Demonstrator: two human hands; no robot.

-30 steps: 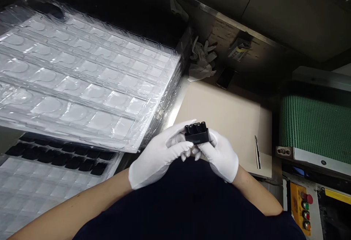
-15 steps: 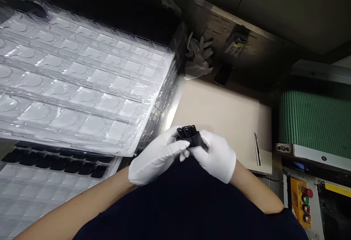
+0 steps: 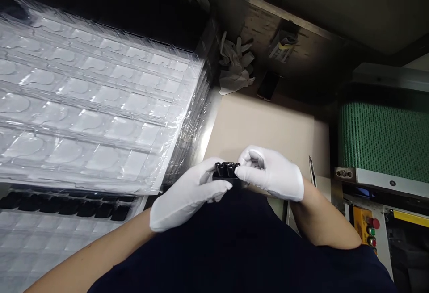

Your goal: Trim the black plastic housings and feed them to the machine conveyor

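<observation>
A small black part (image 3: 225,174) with several glossy rounded pieces on its top is in front of my body. White-gloved, my left hand (image 3: 191,192) grips it from the left, thumb across its near side. My right hand (image 3: 270,172), also in a white glove, touches the part's right end with thumb and fingers curled together. The part's underside is hidden.
Stacked clear plastic trays (image 3: 90,105) fill the left, above a tray of black parts (image 3: 67,206). Beyond the beige board (image 3: 261,125) lie crumpled gloves (image 3: 236,63) and a phone (image 3: 268,85). A pen-like tool (image 3: 312,170), green conveyor (image 3: 385,141) and button panel (image 3: 363,226) are right.
My right hand has shifted right and up, its fingers now at the part's upper right end. The black part has turned more level in my left hand. The whole view has moved slightly.
</observation>
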